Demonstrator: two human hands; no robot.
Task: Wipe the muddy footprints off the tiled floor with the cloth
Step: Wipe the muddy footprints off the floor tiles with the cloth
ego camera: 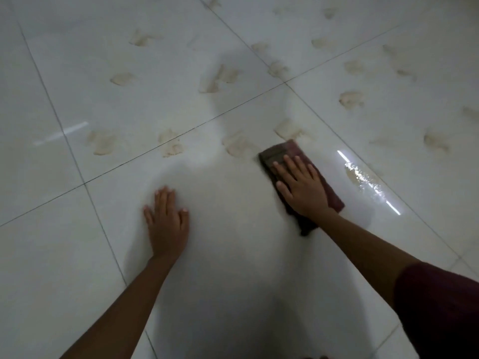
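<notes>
Maroon cloth (290, 155) under straight fingers (290, 167): the right hand (302, 187) presses it flat on the tiled floor (233, 255), beside muddy footprints (238, 146). The left hand (167, 224) lies open-fingered on bare tile, grasping nothing.

Our glossy, glazed tiled floor (233, 255) mirrors streaks of light, its smooth white surface split by thin dark grout lines (75, 161). Matt, chalky muddy footprints (124, 79) dull the shine; our maroon cloth (278, 154) looks soft, woven, unreflective.
</notes>
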